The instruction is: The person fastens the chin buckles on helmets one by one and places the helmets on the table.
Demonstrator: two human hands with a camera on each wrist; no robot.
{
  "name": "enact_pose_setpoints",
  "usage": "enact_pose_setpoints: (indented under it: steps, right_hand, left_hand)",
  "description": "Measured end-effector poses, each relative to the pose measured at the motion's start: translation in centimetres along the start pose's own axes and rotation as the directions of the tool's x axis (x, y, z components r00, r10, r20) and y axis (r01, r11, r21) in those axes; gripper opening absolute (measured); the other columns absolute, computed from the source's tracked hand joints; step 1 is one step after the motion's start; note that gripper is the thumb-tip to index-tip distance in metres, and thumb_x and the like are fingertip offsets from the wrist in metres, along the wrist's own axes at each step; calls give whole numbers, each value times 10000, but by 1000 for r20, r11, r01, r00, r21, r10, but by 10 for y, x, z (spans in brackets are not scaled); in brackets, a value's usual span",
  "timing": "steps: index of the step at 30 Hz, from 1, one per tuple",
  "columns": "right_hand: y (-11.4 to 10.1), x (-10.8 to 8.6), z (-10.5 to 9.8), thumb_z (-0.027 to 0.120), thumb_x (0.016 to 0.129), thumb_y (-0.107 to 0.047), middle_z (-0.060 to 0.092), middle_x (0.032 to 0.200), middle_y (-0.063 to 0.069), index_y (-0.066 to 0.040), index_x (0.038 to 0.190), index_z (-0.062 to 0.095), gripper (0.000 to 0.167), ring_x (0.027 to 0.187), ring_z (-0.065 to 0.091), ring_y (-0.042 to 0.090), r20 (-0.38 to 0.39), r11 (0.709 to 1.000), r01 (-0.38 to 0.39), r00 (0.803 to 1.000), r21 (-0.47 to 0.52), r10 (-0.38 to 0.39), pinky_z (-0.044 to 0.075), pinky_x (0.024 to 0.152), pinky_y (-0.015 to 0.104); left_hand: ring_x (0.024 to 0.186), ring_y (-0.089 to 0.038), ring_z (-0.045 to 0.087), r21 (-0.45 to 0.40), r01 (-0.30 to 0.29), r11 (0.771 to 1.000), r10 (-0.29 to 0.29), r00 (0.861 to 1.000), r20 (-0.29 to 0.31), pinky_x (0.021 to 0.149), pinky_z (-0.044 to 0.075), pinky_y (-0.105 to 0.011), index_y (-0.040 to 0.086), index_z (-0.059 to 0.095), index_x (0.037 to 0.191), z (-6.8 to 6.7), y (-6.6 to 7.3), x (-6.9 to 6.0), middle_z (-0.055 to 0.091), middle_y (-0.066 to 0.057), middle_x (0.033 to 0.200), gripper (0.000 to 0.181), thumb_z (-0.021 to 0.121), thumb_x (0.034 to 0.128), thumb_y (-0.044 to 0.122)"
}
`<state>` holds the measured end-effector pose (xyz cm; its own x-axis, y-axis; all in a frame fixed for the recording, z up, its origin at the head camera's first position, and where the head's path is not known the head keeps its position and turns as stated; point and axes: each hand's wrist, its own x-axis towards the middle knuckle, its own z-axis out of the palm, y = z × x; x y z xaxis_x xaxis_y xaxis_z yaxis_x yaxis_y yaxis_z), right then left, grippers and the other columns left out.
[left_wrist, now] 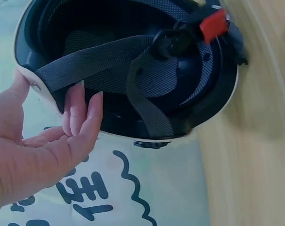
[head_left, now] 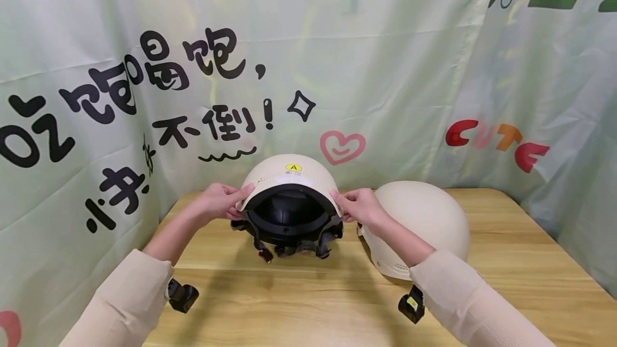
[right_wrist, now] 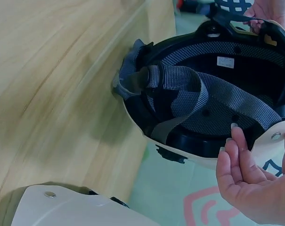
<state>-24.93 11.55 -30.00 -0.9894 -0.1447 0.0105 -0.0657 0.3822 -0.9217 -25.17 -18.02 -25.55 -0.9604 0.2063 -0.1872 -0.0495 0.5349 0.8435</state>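
A cream helmet (head_left: 289,170) with a yellow "A" sticker is held up above the wooden table, its dark inside facing the head camera and its straps hanging. The left hand (head_left: 223,201) grips the helmet's left edge, thumb outside. On the opposite edge, the right hand (head_left: 360,205) pinches the shell. In the left wrist view, fingers of the left hand (left_wrist: 52,136) reach inside the rim beside a grey strap (left_wrist: 95,61) and a red buckle (left_wrist: 213,26). The right wrist view has the right hand (right_wrist: 255,179) with fingertips inside the rim near the padding.
A second cream helmet (head_left: 424,218) rests on the wooden table (head_left: 289,304) at the right, partly behind the right forearm. A printed curtain (head_left: 395,95) with lettering and hearts hangs behind and beside the table. Small black cameras are on both wrists.
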Motion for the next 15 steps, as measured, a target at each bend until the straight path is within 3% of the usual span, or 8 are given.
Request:
enact_pose_setpoints:
  steps: [3,6,11,15]
  right_hand:
    - [-1,-1,-2,524,945,-315,524,618,-6,114,937,643,445,585,581,72,1,1000,-13,1000,3,13,561,661,253]
    - [0,-1,-4,513,950,-323,481,592,-3,82,802,612,442,580,591,71,5,999,-35,999,-4,35,557,657,250]
    - [0,1,-3,526,939,-351,500,587,0,6,649,545,460,563,600,75,-14,999,-45,999,12,45,573,654,282]
    - [0,3,-1,516,942,-363,515,603,7,-44,586,480,478,550,582,74,-42,998,-56,998,21,57,576,654,284]
  left_hand:
    - [663,-94,650,3,28,1000,-28,1000,10,732,575,-318,-180,439,1258,0,4,-1,639,-66,776,615,462,958,357]
    - [658,-88,644,11,67,998,-67,998,12,726,574,-297,-164,443,1256,1,7,0,607,-48,762,624,463,954,382]
    - [608,-68,605,16,121,993,-120,992,-24,716,572,-277,-147,451,1249,0,11,4,566,-43,739,636,466,943,410]
    - [602,-70,597,18,127,992,-126,991,-51,722,572,-280,-147,442,1254,0,14,6,563,-53,753,660,483,930,426]
